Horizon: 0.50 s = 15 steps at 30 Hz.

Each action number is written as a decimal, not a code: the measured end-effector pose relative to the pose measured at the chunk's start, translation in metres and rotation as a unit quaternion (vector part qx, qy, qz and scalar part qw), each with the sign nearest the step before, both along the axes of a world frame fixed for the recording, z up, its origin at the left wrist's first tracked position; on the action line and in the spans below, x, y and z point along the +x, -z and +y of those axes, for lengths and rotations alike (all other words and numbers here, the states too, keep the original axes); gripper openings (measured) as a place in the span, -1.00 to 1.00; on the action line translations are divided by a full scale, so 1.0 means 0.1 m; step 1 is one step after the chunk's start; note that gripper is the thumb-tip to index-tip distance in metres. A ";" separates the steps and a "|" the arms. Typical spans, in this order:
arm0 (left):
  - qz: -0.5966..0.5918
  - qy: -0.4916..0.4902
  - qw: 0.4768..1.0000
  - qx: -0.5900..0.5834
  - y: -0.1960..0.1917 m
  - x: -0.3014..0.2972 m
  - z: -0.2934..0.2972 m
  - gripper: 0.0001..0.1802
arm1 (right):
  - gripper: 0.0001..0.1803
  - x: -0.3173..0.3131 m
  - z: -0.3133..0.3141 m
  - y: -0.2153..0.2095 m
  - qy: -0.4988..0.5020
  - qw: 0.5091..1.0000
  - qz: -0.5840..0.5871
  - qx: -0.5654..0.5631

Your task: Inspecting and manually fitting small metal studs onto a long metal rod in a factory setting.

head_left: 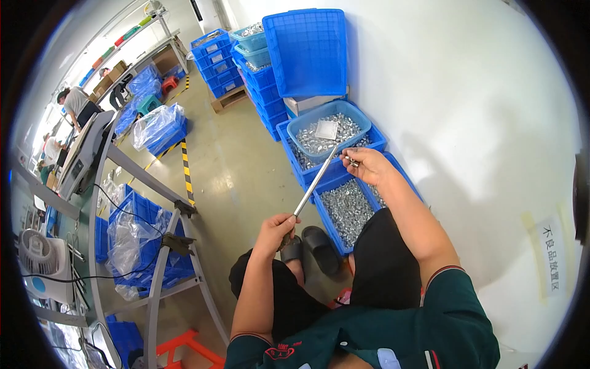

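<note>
My left hand [276, 229] grips the lower end of a long thin metal rod [316, 182] that slants up to the right. My right hand [367, 165] is raised near the rod's upper tip and pinches a small metal part [352, 162] between its fingers. Just beyond the hands sits a light blue tub [362, 119] heaped with small silver metal parts, resting on a blue crate [289, 144]. Another blue crate [326, 215] of the same silver parts lies on the floor by my right knee. I am seated, with black sandals [310, 246] on my feet.
Stacked blue crates [265, 80] and an upright blue lid [308, 52] stand by the white wall. A grey metal workbench frame [161, 246] with a machine and a fan [37, 258] is at left. Bagged blue crates [161, 129] and other people are farther back.
</note>
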<state>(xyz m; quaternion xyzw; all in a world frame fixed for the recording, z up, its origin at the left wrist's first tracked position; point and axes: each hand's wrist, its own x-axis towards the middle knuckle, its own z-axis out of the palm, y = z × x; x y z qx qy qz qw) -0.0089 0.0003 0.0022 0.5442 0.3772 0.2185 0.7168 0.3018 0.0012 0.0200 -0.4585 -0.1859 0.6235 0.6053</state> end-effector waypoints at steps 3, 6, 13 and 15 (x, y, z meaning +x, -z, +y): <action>0.005 -0.010 1.000 0.008 0.01 0.00 0.01 -0.77 | -0.86 -0.01 -0.01 -0.01 0.001 1.000 0.000 0.006; 0.006 -0.006 1.000 0.021 0.01 0.00 0.01 -0.77 | -0.86 0.02 -0.02 -0.04 -0.008 1.000 0.004 0.016; -0.008 0.013 0.999 0.029 0.01 -0.01 0.00 -0.77 | -0.83 -0.01 -0.04 -0.09 0.003 0.992 0.127 0.026; 0.000 0.018 1.000 0.019 -0.01 0.00 -0.01 -0.76 | -0.83 -0.01 -0.03 -0.09 0.005 0.992 0.127 0.027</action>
